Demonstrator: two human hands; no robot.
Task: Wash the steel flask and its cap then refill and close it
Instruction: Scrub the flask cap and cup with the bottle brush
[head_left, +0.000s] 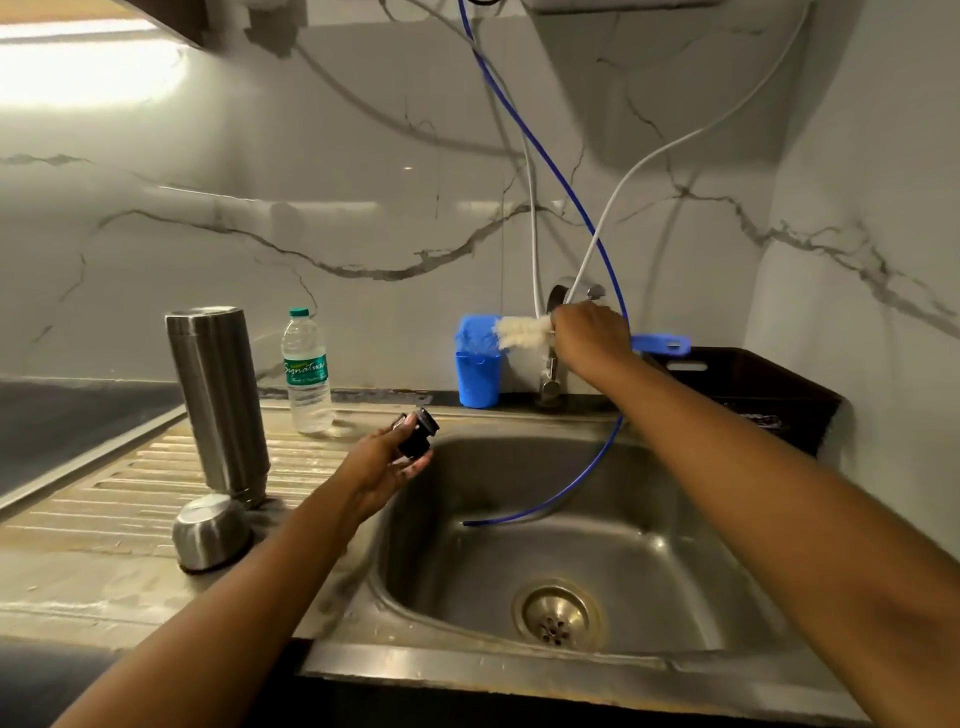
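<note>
**Black cap in one hand, bottle brush in the other, over the sink.**

The left hand (382, 467) pinches the small black cap (418, 434) at the far-left rim of the sink (675, 519). The cap looks light and rigid, and probably slick once wet, so a grip across its wider rim seems safest. The right hand (589, 332) is curled round the brush (522, 332) at the far side, by the tap (548, 382). The steel flask (218, 400) stands on the counter (104, 499), left of the left hand and apart from it. A domed steel cup (210, 530) sits just in front of the flask. The flask's smooth, stiff walls call for a full wrap around mid-body.
</note>
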